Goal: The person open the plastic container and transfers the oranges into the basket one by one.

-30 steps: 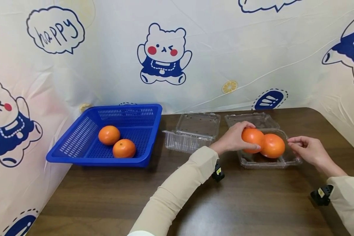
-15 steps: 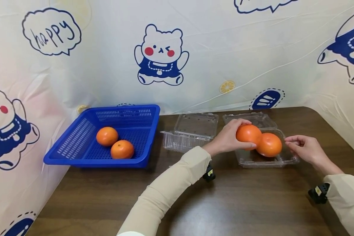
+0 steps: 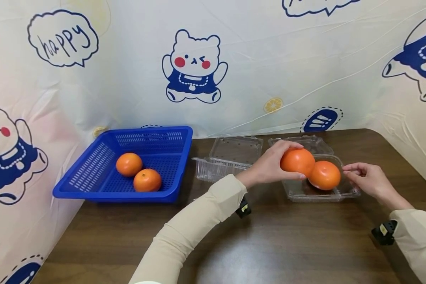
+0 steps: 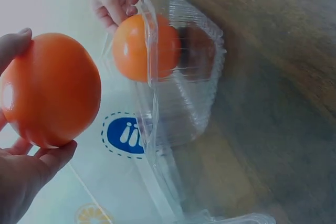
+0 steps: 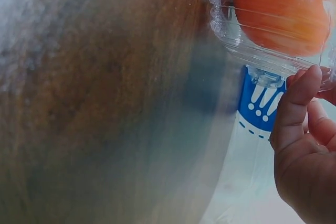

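My left hand [image 3: 269,163] grips an orange [image 3: 298,162] with fingers on top and thumb below. In the left wrist view this orange [image 4: 55,90] hangs outside the container's rim, apart from the second orange. The second orange [image 3: 324,175] sits inside a clear plastic clamshell container [image 3: 316,197], whose lid [image 3: 310,144] lies folded back behind it. At the container's right edge, my right hand [image 3: 370,181] pinches the rim between thumb and fingers. Up close in the right wrist view, the thumb of the right hand [image 5: 304,145] touches the clear plastic.
On the left stands a blue plastic basket [image 3: 117,194] holding two more oranges [image 3: 129,164]. Between basket and hands is another clear clamshell container [image 3: 213,169] with its lid open. A printed cloth [image 3: 248,71] hangs behind the brown wooden table [image 3: 269,244].
The left hand has drawn its orange slightly left and up, away from the one in the container. My right hand keeps its pinch on the rim. The head view shifted slightly.
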The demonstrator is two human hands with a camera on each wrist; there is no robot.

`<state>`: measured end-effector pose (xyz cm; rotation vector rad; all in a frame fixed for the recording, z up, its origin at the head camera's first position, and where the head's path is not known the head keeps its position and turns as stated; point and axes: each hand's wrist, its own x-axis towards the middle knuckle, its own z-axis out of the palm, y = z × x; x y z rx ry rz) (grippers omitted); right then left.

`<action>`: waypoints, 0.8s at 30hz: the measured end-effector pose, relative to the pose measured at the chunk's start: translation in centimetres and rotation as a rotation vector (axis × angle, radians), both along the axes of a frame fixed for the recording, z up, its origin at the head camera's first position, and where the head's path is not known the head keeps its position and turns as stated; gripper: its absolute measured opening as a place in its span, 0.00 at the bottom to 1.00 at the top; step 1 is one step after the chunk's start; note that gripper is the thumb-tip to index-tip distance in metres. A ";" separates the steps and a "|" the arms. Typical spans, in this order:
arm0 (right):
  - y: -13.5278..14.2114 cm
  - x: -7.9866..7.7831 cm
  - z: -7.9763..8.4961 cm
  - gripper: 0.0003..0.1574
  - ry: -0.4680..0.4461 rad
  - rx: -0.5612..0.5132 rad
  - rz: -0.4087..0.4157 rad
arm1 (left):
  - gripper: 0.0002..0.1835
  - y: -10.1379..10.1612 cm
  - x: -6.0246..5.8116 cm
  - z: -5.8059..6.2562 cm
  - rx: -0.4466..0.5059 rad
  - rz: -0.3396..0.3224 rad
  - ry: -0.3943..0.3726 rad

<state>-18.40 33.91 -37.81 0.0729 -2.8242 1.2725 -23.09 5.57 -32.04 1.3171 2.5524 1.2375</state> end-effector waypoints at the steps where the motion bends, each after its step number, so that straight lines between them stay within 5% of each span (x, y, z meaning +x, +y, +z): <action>1: 0.0 0.0 0.0 0.20 0.001 0.001 -0.001 | 0.34 -0.1 0.1 0.1 -0.004 -0.011 0.015; 7: -0.2 -0.1 -0.1 0.19 0.006 0.009 0.002 | 0.34 -1.1 0.9 0.6 0.007 -0.013 0.091; 24: -0.3 0.0 0.0 0.19 0.014 -0.001 0.005 | 0.33 -1.9 3.1 1.5 0.040 -0.049 0.094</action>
